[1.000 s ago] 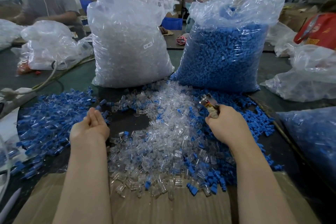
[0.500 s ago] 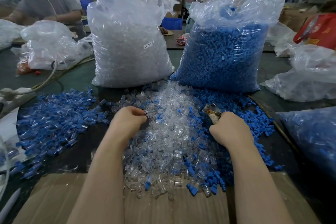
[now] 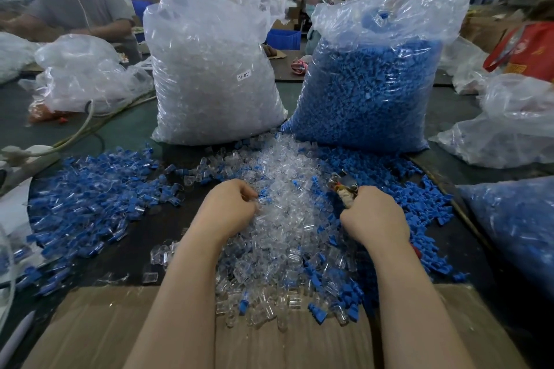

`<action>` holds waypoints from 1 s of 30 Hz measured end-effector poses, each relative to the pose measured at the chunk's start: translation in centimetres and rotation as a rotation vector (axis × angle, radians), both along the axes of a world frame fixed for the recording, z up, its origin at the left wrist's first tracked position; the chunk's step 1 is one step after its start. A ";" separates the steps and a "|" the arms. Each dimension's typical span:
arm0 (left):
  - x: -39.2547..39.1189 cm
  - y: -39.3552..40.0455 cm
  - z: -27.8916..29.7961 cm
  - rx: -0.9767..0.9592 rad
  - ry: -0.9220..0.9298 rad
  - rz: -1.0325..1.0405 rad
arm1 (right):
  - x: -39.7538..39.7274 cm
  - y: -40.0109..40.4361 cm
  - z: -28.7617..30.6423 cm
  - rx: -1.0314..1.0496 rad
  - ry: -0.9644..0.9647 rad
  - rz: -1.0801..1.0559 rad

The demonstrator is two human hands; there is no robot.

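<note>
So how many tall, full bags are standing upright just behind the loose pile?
2. The bag of clear pieces stands left of centre, the bag of blue pieces right beside it. Flatter bags lie off to both sides; more may be hidden behind.

The left hand (image 3: pixel 227 207) curls its fingers into the heap of clear caps (image 3: pixel 287 228) on the bench (image 3: pixel 162 225). Just right of the heap, the right hand (image 3: pixel 374 216) has a small tool (image 3: pixel 344 186) in its grip. Behind the heap stand a clear-filled bag (image 3: pixel 209 75) and a blue-filled bag (image 3: pixel 368 93).

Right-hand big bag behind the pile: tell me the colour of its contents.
The bag holds blue parts, seen through clear plastic in the head view.
</note>
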State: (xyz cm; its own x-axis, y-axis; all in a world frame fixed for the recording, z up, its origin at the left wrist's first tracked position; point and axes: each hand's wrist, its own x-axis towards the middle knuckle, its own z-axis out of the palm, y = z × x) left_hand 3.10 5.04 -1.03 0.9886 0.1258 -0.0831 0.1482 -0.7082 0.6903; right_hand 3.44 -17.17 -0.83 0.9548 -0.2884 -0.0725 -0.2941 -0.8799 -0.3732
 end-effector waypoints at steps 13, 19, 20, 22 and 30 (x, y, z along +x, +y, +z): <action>-0.5 -1.4 1.5 -0.386 -0.167 0.121 | 0.3 0.0 0.7 0.258 -0.278 0.012; -0.6 -2.1 1.3 -0.297 -0.164 0.037 | 0.2 0.2 1.1 0.510 -0.359 0.065; -0.7 -2.2 1.3 -0.290 -0.165 0.036 | 0.2 0.2 1.1 0.538 -0.360 0.081; -0.7 -2.2 1.4 -0.298 -0.168 0.041 | 0.2 0.3 1.1 0.588 -0.369 0.121; -0.6 -2.6 2.0 -0.555 -0.189 0.021 | 0.3 1.0 1.3 0.696 -0.445 0.203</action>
State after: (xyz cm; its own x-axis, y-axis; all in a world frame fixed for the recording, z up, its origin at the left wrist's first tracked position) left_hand 2.53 2.46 0.98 0.9904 0.1337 0.0355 -0.0036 -0.2316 0.9728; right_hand 3.71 -16.16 0.46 0.9648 -0.1369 0.2244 0.1470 -0.4269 -0.8923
